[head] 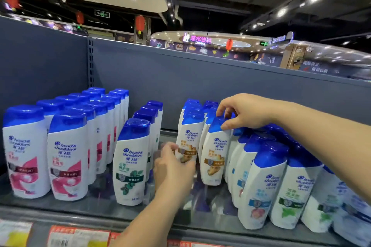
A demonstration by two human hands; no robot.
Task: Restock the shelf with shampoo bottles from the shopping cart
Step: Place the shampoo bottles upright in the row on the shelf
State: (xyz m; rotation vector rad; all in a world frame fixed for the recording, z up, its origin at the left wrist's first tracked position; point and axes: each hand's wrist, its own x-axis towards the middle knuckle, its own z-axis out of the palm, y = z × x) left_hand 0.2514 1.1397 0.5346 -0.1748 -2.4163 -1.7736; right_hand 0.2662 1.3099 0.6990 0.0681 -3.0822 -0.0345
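From the head view, the right hand (244, 111) is reaching over from 3 o'clock and pinching the blue cap of an orange-label shampoo bottle (213, 158) standing on the shelf (84, 209), just beside a second orange-label bottle (188, 142) at its 9 o'clock. The left hand (173, 168), blurred, is touching that second bottle low down; whether its fingers are gripping, I cannot tell. Pink-label bottles (67, 158) are standing at 9 o'clock, a green-label bottle (131, 163) between.
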